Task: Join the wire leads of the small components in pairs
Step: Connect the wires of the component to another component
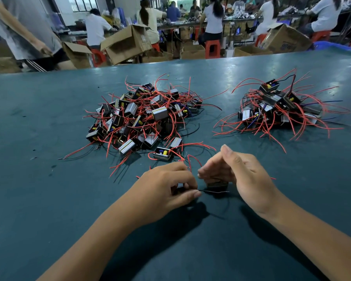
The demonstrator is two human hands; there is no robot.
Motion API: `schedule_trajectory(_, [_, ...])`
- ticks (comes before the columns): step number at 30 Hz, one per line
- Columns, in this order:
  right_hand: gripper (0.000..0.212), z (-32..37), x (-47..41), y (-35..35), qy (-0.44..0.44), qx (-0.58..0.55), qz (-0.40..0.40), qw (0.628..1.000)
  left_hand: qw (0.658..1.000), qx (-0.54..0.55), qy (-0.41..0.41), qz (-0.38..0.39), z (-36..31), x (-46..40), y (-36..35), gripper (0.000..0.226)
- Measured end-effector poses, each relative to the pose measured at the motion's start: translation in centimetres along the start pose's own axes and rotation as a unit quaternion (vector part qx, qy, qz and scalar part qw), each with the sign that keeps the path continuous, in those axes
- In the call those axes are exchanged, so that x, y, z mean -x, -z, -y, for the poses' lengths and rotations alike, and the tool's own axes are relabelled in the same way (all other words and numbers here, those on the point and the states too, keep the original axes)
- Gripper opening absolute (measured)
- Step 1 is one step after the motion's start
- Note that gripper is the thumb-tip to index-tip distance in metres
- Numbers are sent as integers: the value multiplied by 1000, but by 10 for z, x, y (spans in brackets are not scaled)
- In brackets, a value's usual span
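My left hand (168,187) curls round a small dark component, its thumb and fingers pinching a thin black lead (213,192) that runs to the right. Facing it, my right hand (237,171) cups a second small dark component (217,184), fingers bent towards the left hand, thumb up. Red leads (193,159) rise between the two hands. A large heap of small components (142,116) with red and black wires lies on the green table (49,179) ahead. One loose component (162,154) lies just beyond my hands.
A second, smaller heap of components (278,108) lies at the right. Past the table's far edge stand open cardboard boxes (126,43), red stools and several seated people. One person (22,27) stands at the far left.
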State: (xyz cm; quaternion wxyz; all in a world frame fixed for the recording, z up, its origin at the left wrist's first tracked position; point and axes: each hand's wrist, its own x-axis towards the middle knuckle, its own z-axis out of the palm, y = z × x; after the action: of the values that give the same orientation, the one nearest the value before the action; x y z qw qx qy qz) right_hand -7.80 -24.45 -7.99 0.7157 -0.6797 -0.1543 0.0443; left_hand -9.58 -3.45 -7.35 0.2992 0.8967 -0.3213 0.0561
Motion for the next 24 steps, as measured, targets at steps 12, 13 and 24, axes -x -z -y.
schedule_trajectory(12, [13,5,1,14,4,130,86,988,997,9,53,-48,3,0,1,26])
schedule_trajectory(13, [11,5,0,14,10,147,88,985,997,9,53,-54,3,-1,1,26])
schedule_trajectory(24, [15,-9,4,0,76,197,-3,977,990,56,45,-122,-5,-2,-10,6])
